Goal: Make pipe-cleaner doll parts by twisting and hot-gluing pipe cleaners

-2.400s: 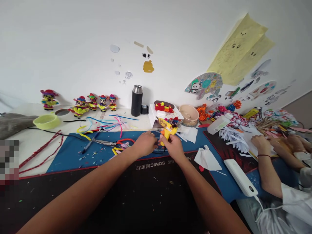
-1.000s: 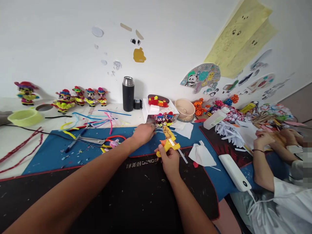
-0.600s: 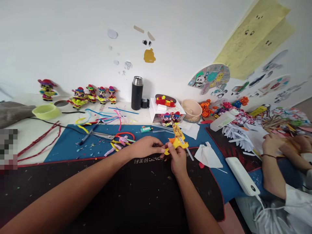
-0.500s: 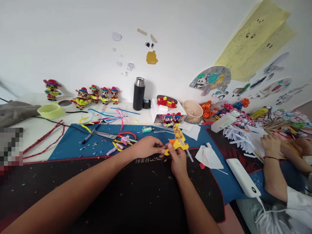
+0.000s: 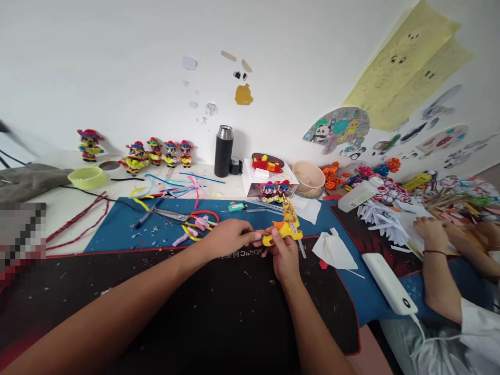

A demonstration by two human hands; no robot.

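A yellow glue gun [image 5: 287, 229] with a brown-stained front end is held in my right hand [image 5: 287, 263], fingers wrapped around it. A clear glue stick [image 5: 302, 250] juts from its back. My left hand [image 5: 230, 237] is closed beside the gun's handle end, thumb and fingers pinched together. Whatever those fingertips hold is hidden or too small to make out. Two small fuzzy dolls [image 5: 275, 191] with coloured hats are just past the gun's front. Near my left hand lie red-handled scissors [image 5: 205, 214] and pink-purple fuzzy pieces [image 5: 201, 224].
A black flask [image 5: 224, 153] stands by the wall, with several fuzzy dolls [image 5: 136, 158] to its left. White tissue [image 5: 334, 250] and a white power bank [image 5: 389, 284] lie rightward. A co-worker's hands [image 5: 429, 234] rest at the far right beside paper scraps.
The view has shifted slightly. My left fingers have moved a little nearer the glue gun's handle end, and the gun is tilted slightly differently in my right hand.
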